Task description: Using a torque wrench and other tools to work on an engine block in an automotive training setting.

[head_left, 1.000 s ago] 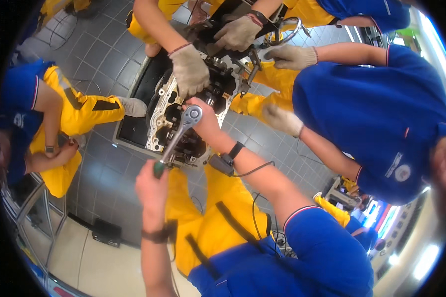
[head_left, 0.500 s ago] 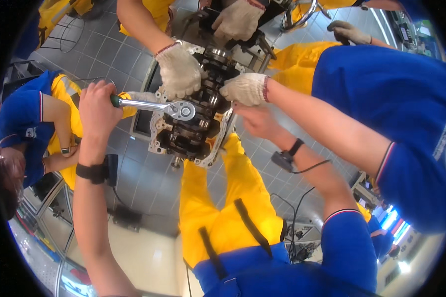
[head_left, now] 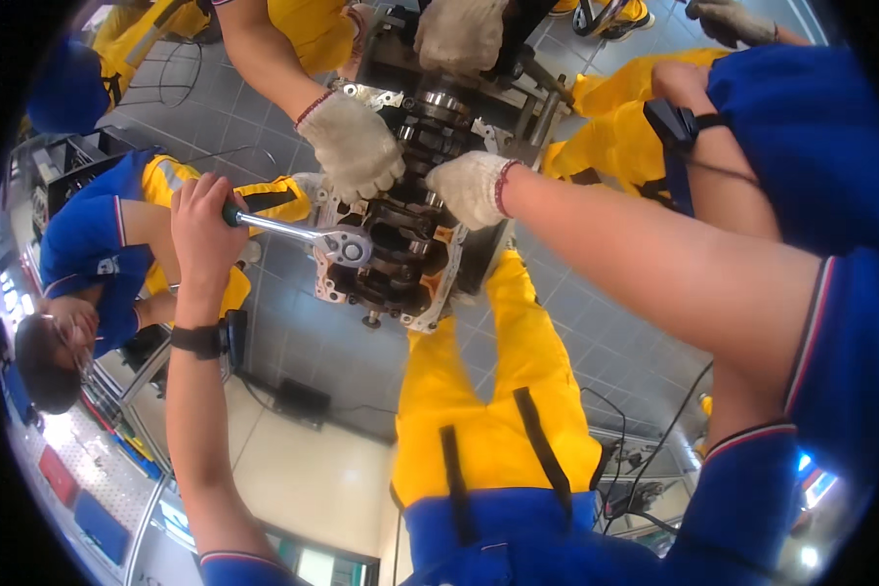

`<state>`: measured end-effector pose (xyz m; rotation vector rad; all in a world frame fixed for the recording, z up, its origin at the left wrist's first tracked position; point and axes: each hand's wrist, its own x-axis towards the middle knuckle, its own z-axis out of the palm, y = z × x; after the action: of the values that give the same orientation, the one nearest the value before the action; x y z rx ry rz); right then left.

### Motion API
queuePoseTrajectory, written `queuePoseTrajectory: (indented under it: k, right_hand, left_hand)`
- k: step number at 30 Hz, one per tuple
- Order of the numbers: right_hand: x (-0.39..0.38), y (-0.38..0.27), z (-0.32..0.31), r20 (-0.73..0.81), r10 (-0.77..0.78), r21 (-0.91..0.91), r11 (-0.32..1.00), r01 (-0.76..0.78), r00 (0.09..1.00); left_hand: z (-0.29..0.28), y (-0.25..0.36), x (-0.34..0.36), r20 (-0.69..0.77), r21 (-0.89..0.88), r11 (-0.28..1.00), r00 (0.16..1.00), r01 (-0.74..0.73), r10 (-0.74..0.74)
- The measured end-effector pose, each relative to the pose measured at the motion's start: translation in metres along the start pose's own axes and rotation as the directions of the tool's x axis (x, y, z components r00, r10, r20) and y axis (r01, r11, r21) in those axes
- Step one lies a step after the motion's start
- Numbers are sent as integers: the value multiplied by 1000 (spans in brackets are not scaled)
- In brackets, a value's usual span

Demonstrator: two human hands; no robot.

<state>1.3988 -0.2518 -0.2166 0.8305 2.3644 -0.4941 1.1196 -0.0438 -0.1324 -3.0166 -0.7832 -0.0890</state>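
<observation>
My left hand [head_left: 203,220] is wrapped round the dark green grip of a ratchet wrench [head_left: 288,230]. The wrench's chrome head lies over the near left part of an engine block [head_left: 439,308] with a crankshaft [head_left: 415,181] in it. What sits under the head is hidden. My right hand [head_left: 682,83] is raised away from the block, in front of yellow trousers; its fingers do not show clearly. A co-worker's bare forearm crosses in front of my right arm. Two white-gloved hands, one glove [head_left: 352,146] left and another glove [head_left: 471,188] right, are at the crankshaft.
A third gloved hand [head_left: 459,37] is at the block's far end. Another person [head_left: 88,244] crouches at the left. A metal stand [head_left: 542,107] is beside the block. A black box [head_left: 303,400] with cables lies on the floor below, and cables [head_left: 620,430] hang at the lower right.
My right hand has left the block's right side and swung up and right, behind the co-worker's arm. My left hand keeps the wrench at the block. The view has shifted slightly.
</observation>
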Motion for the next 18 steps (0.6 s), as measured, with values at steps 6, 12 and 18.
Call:
queuePoseTrajectory:
  k: [6,12,18]
  right_hand:
    - [16,6,39,-92,-53,-167,985,37,994]
    - [19,9,97,93,99,650,748,-136,991]
    - [-202,-293,151,628,323,728,78,-681,708]
  left_hand:
    - [2,1,9,-53,23,998,997,-61,62]
    - [16,-2,11,-115,-42,993,988,-107,101]
    - [16,-35,1,-84,13,989,986,-146,147]
